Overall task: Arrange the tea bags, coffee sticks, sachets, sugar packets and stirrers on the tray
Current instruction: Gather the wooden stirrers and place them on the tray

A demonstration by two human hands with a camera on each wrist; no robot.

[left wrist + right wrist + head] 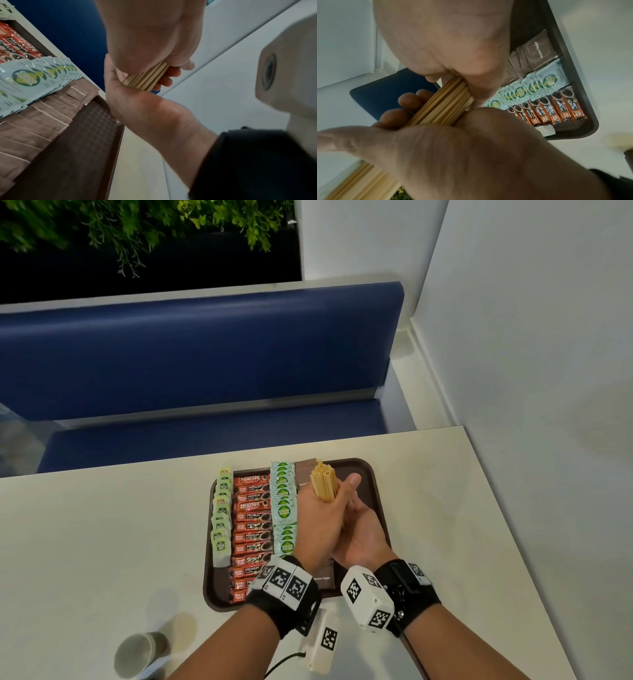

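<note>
A dark brown tray (372, 486) carries rows of green tea bags (221, 515), red coffee sticks (251, 529), pale blue sugar sachets (283, 501) and brown sugar packets (305, 474). Above the tray's bare right strip (77, 148), my left hand (318, 518) grips a bundle of wooden stirrers (323, 486) held nearly upright. My right hand (366, 534) cups the bundle's lower end, its palm (145, 108) under the stirrers (145, 79) and its fingers curled behind them. Seen from the right wrist, the stirrers (443, 106) run between both hands.
The tray sits mid-table on a white table (102, 542). A paper cup (140, 654) stands near the front left edge. A blue bench (205, 354) lies beyond the far edge, and a white wall (548, 337) closes the right side.
</note>
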